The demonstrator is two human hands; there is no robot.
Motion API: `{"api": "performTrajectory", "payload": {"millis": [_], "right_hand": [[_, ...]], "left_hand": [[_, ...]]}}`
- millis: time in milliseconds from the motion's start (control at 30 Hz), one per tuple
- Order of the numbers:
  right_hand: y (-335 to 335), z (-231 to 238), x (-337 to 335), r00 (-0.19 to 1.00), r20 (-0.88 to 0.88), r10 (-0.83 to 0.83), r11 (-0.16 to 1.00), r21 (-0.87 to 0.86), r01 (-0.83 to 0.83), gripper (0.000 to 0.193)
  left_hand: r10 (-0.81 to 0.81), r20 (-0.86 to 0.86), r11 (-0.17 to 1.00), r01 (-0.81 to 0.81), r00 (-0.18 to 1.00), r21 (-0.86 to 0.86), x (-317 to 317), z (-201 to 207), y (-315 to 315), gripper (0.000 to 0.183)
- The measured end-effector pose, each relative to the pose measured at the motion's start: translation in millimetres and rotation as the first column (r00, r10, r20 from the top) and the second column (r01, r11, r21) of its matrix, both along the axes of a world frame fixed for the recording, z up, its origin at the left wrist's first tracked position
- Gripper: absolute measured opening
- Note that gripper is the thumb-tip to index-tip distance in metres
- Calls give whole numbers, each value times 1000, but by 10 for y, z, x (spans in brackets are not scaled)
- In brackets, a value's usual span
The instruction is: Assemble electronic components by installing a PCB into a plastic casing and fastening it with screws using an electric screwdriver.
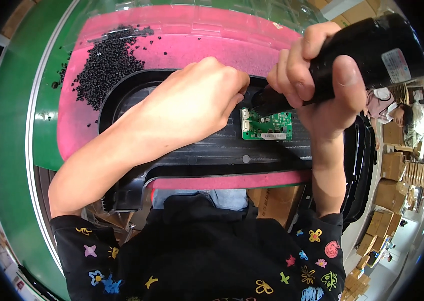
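Note:
A small green circuit board (267,125) lies on a large black plastic housing (212,150). My right hand (322,75) is wrapped around a black electric screwdriver (367,47), and its tip points down at the board's upper left corner. My left hand (197,100) rests with fingers curled just left of the board, the fingertips next to the screwdriver tip. Whether these fingers pinch a screw is hidden.
The housing sits on a pink pad (182,45). A heap of small black screws (107,62) lies on the pad's upper left. A green conveyor surface (11,150) curves along the left. Cardboard boxes (392,185) and another person (397,110) are at the right.

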State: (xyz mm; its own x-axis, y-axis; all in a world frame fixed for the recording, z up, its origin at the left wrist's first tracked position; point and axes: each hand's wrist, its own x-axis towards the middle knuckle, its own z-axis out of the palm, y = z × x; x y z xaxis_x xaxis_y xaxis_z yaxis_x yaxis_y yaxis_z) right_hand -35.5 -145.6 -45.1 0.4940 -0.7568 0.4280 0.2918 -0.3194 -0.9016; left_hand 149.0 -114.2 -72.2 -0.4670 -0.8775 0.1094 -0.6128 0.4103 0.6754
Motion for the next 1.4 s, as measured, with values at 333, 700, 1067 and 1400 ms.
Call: {"api": "performTrajectory", "payload": {"millis": [333, 700, 1067, 1400], "right_hand": [[57, -14, -229, 941, 314, 124, 992, -15, -126, 51], [368, 303, -458, 841, 540, 38, 999, -33, -24, 44], [413, 288, -474, 843, 535, 48, 998, -60, -19, 46], [371, 311, -593, 916, 391, 90, 996, -61, -72, 48]], "left_hand": [[-165, -112, 984, 156, 980, -88, -15, -52, -49, 13], [-269, -239, 959, 235, 933, -162, -61, 21, -56, 8], [-279, -382, 954, 298, 881, -10, -110, -19, -19, 6], [-106, -565, 912, 307, 819, 273, -98, 19, -14, 7]]}}
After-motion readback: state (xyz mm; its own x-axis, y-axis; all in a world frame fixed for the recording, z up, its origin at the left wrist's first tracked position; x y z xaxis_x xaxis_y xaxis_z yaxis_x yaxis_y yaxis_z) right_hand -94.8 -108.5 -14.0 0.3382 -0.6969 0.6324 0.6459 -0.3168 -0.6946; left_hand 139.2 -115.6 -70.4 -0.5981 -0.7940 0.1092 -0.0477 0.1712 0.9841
